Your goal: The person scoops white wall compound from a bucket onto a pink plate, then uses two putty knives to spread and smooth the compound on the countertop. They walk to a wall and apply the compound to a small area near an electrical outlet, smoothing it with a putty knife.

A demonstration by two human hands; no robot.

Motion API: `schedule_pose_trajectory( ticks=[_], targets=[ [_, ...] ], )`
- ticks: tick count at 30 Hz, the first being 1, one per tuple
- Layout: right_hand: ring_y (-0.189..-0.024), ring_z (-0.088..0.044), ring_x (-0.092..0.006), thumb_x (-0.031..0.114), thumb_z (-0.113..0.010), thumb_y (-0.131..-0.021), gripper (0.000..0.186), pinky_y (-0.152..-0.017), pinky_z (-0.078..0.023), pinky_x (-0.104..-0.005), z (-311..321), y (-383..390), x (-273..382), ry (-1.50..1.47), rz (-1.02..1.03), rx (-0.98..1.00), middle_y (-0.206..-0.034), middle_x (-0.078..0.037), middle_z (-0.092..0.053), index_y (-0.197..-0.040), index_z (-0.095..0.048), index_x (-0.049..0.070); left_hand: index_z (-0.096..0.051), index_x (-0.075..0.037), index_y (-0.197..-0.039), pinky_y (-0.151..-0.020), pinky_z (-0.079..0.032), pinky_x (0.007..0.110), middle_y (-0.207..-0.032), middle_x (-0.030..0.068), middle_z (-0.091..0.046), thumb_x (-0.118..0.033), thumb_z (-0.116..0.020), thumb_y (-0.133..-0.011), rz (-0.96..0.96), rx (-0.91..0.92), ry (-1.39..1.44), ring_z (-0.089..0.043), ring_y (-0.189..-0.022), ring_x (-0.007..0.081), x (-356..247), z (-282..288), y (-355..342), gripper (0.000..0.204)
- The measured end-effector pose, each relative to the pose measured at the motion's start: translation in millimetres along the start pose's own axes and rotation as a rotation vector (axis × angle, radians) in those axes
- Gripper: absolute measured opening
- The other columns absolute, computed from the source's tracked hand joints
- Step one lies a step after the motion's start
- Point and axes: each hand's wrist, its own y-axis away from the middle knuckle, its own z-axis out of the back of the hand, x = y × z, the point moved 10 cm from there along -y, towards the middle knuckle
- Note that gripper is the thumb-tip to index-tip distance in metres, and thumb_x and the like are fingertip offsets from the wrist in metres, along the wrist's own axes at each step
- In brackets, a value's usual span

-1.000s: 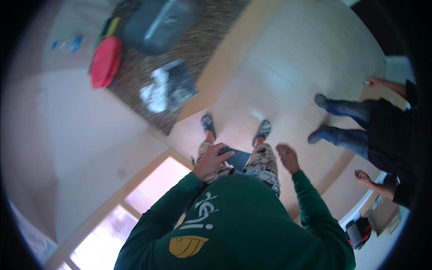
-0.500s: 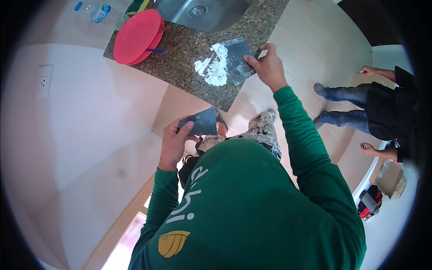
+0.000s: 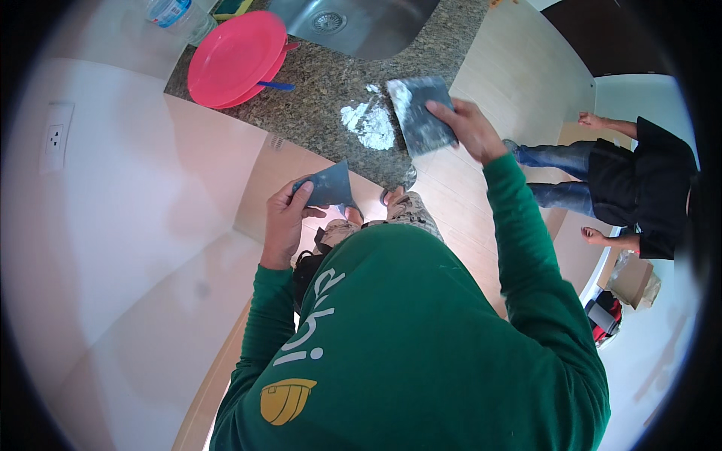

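Grey scrapers (one per hand)

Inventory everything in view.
small sheet: 1, dark, left hand
large sheet: 1, dark grey, right hand
smeared material: 2 main patches, white, counter and large sheet
counter: 1, speckled brown, top centre
sink: 1, grey, counter
plates: at least 2, pink, counter
handles: 2, blue and red, at plates
bottle: 1, clear, beside plates
block: 1, yellow-green, beside bottle
socket: 1, white, left wall
co-worker: 1, black top, right
box: 1, brown, right
trousers: 1, cream, centre
shirt: 1, green, bottom
hands: 2, bare, centre
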Motion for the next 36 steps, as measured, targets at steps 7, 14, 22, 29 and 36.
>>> schedule_pose_trajectory(
  ticks=[7,14,22,29,36],
  targets=[
    [-0.06,-0.064,-0.0134,0.04,-0.075,-0.103,0.044,-0.052,-0.051,-0.0338,-42.6,48.5,-61.7,-0.191,-0.052,-0.186,-0.076,-0.008,-0.073,-0.103,-0.075,-0.005,-0.071,0.0,-0.132,-0.072,-0.062,0.032,-0.104,0.0091,-0.078,-0.024,-0.063,-0.112,-0.012,-0.035,-0.024,-0.076,-0.086,0.0185,4.0,29.5,5.1,0.032],
    [-0.083,-0.075,-0.0432,0.025,-0.069,-0.099,0.03,-0.077,-0.057,-0.0535,-71.9,7.3,60.9,0.325,0.406,-0.353,-0.086,-0.024,-0.074,-0.114,-0.073,-0.001,-0.073,0.002,-0.129,-0.073,-0.063,0.032,-0.104,0.0097,-0.078,-0.023,-0.065,-0.112,-0.032,-0.051,0.005,-0.075,-0.085,0.0183,2.4,33.7,10.2,0.031],
    [-0.098,-0.068,-0.033,0.015,-0.069,-0.091,0.043,-0.082,-0.055,-0.0454,-122.0,54.0,101.4,1.103,0.959,-0.263,-0.112,-0.009,-0.072,-0.133,-0.076,0.019,-0.073,0.003,-0.128,-0.073,-0.063,0.031,-0.103,0.0101,-0.078,-0.025,-0.066,-0.111,-0.064,-0.143,0.069,-0.075,-0.085,0.0181,20.9,53.2,35.7,0.033],
    [-0.108,-0.062,-0.0242,0.013,-0.068,-0.09,0.046,-0.091,-0.049,-0.0412,-117.3,72.0,78.2,1.363,0.807,-0.023,-0.119,-0.001,-0.069,-0.134,-0.076,0.022,-0.074,0.002,-0.125,-0.073,-0.062,0.031,-0.101,0.0093,-0.078,-0.025,-0.064,-0.112,-0.066,-0.116,0.061,-0.074,-0.085,0.0166,16.9,41.0,46.0,0.031],
    [-0.112,-0.061,-0.0244,0.013,-0.065,-0.093,0.044,-0.093,-0.049,-0.0431,-125.4,60.9,89.2,1.371,0.926,-0.098,-0.117,-0.001,-0.067,-0.135,-0.076,0.022,-0.075,0.004,-0.125,-0.072,-0.064,0.03,-0.099,0.0099,-0.079,-0.023,-0.067,-0.111,-0.115,-0.09,0.066,-0.075,-0.08,0.0168,10.6,11.8,24.8,0.032]
  ],
)
